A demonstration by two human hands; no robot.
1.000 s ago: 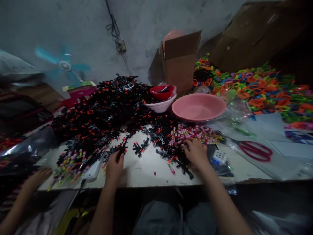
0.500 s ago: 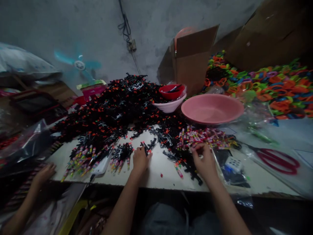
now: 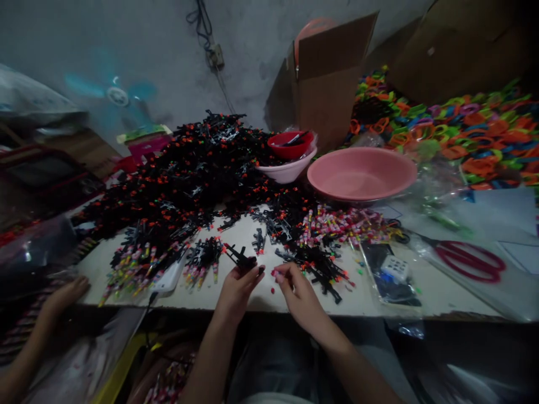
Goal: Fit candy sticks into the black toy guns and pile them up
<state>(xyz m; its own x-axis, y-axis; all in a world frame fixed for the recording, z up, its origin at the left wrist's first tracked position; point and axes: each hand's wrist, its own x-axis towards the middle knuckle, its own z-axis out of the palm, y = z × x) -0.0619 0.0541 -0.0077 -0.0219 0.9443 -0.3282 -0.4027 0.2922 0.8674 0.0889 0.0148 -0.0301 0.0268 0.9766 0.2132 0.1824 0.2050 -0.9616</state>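
My left hand (image 3: 238, 289) is closed around a small black toy gun (image 3: 239, 256), held just above the table with its orange-tipped end pointing away to the left. Close by on the right, my right hand (image 3: 297, 289) pinches a small pink-red piece (image 3: 274, 273), mostly hidden by the fingertips. A gap separates the two hands. Below them a tiny red bit (image 3: 272, 290) lies on the white tabletop (image 3: 252, 300). Beside my right hand is a loose group of black toy guns (image 3: 322, 266). Left of my left hand lie toy guns with colourful tubes (image 3: 202, 261).
A large heap of black toy guns (image 3: 210, 168) fills the back. Pink candy-like tubes (image 3: 337, 224), a pink basin (image 3: 362, 177), stacked bowls (image 3: 290, 146) and red-handled scissors (image 3: 469, 261) lie rightward. At left are a white power bank-like block (image 3: 170, 278) and another person's hand (image 3: 67, 292).
My right hand has come left from the pink tubes with a small piece. My left hand has raised a toy gun off the table. The view has shifted slightly.
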